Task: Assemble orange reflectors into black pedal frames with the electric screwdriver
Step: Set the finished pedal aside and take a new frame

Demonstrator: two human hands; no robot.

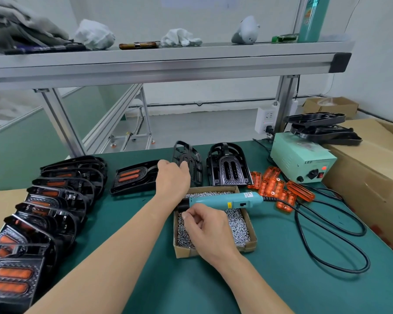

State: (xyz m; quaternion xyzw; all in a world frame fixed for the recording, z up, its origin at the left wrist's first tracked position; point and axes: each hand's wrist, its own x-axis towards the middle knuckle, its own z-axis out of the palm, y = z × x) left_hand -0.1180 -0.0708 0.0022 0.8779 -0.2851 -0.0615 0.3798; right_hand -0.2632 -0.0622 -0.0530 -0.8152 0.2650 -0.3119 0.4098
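My left hand (173, 177) grips a black pedal frame (191, 163) that stands on edge at the back of the green mat. My right hand (205, 227) hovers over a cardboard box of small silver screws (242, 227), fingertips pinched together; whether a screw is between them cannot be told. A teal electric screwdriver (227, 200) lies across the box's far end. Loose orange reflectors (279, 188) are scattered to the right. An empty black frame (228, 166) stands beside the held one. A frame with orange reflectors fitted (132, 177) lies left of my left hand.
A row of several finished pedals (43, 211) runs down the left edge. A pale green power supply (302, 158) sits at the back right, its black cable (340, 234) looping over the mat. A large cardboard carton (372, 168) carries stacked black frames (322, 129). An aluminium shelf (168, 64) spans overhead.
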